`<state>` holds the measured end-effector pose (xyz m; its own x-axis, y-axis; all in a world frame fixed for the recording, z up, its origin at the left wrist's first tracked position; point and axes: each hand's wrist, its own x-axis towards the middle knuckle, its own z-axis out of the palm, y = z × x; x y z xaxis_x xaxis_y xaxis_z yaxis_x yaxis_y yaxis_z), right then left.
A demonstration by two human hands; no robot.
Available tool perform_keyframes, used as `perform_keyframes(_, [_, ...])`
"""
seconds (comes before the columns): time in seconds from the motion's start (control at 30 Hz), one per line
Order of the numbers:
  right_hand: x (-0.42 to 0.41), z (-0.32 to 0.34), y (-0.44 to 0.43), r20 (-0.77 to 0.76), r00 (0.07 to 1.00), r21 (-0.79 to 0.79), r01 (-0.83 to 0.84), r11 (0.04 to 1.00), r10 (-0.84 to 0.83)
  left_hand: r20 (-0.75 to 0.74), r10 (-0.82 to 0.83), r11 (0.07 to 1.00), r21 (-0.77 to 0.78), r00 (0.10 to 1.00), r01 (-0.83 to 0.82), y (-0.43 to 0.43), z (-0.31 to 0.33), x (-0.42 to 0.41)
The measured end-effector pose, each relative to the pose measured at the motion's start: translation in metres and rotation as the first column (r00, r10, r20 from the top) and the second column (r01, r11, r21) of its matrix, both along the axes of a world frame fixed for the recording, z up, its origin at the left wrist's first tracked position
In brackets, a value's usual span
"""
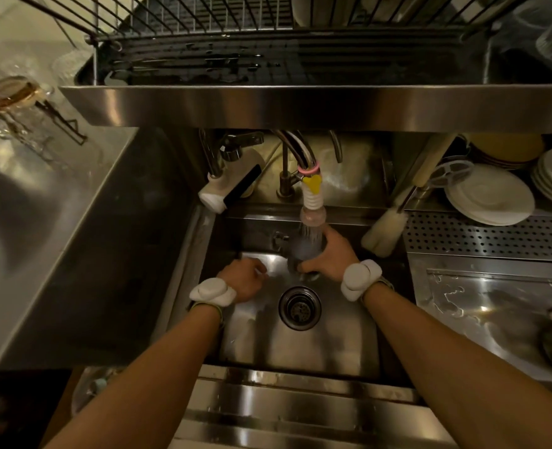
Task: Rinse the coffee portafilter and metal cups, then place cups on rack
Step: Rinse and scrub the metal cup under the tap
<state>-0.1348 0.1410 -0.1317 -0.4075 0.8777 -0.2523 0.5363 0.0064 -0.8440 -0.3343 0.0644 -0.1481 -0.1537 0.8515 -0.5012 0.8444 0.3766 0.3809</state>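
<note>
Steel sink: right hand grips cup under tap, basin open.

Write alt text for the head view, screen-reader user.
Seen from above, a person's right hand holds a metal cup under the running faucet sprayer in a steel sink, while the left hand hovers closed beside it above the drain. A wire dish rack sits overhead; white plates are stacked at right.
</note>
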Motion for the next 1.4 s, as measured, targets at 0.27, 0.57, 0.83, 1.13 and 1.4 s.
perform_keyframes(0.27, [0.001,-0.001,0.005,0.044,0.999,0.054,0.026,0.998,-0.028,-0.006,0.041,0.999,0.006,0.999,-0.041,0.005,0.000,-0.009])
perform_keyframes(0.57, [-0.001,0.000,0.008,0.022,0.998,0.013,0.056,0.998,-0.056,-0.022,0.039,0.999,0.009,0.999,-0.039,0.013,0.003,-0.013])
perform_keyframes(0.83, [0.012,-0.002,0.011,0.081,0.997,0.016,-0.009,1.000,0.008,-0.008,0.028,1.000,0.001,1.000,-0.028,0.017,0.003,-0.011])
perform_keyframes(1.13, [0.008,0.002,0.010,0.120,0.991,0.042,-0.061,0.997,0.056,0.002,0.030,0.999,0.022,1.000,-0.030,0.026,0.008,-0.009])
perform_keyframes(1.4, [0.018,0.001,0.011,0.098,0.993,-0.007,-0.062,0.998,0.063,-0.013,0.010,0.999,0.053,1.000,-0.009,0.030,0.013,-0.007])
